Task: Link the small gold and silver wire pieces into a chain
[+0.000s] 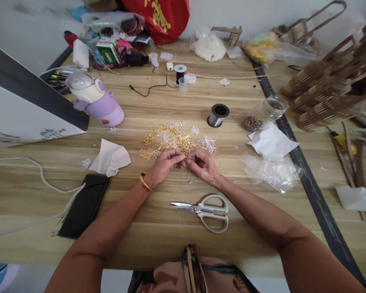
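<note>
My left hand (pixel 167 165) and my right hand (pixel 203 166) meet fingertip to fingertip, both closed in a pinch. A thin silvery chain (pixel 192 180) hangs below the fingers of my right hand and touches the table. What the left fingertips pinch is too small to make out. Just beyond the hands lies a loose pile of gold and silver jewelry findings (pixel 177 140), with silver pins (pixel 208 143) at its right and small gold rings (pixel 146 154) at its left. Scissors with pale handles (pixel 201 209) rest on the table nearer my body.
Behind the pile stands a wire spool (pixel 218 115). On the right are a glass jar (pixel 274 108) on its side with beads, white paper (pixel 271 141) and plastic bags (pixel 273 171). On the left are a purple bottle (pixel 102 106), crumpled tissue (pixel 110 158) and a black case (pixel 84 207).
</note>
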The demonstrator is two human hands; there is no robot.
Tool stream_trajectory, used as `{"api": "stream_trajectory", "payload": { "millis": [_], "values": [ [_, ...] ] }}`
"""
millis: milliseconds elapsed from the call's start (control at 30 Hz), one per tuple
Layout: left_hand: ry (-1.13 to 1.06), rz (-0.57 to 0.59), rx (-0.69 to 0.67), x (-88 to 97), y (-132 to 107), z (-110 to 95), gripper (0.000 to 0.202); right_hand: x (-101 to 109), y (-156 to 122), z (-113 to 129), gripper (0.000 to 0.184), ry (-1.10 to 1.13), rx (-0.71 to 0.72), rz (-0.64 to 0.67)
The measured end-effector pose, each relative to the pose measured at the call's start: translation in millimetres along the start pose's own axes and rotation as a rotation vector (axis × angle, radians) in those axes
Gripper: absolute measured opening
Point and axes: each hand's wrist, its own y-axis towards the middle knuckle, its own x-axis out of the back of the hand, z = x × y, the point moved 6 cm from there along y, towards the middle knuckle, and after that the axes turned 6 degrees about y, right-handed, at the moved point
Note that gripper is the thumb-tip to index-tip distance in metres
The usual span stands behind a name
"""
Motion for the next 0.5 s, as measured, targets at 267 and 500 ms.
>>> {"api": "stream_trajectory", "payload": {
  "millis": [267,500],
  "values": [
    [-0.008,0.0,0.003,-0.5,0.7,-0.7,0.018,-0.3,-0.3,-0.9,0.013,-0.002,-0.008,0.004],
    [-0.007,-0.005,0.009,0.0,0.5,0.4,0.02,-0.2,0.2,0.7,0.014,-0.003,0.002,0.0]
  ]
}}
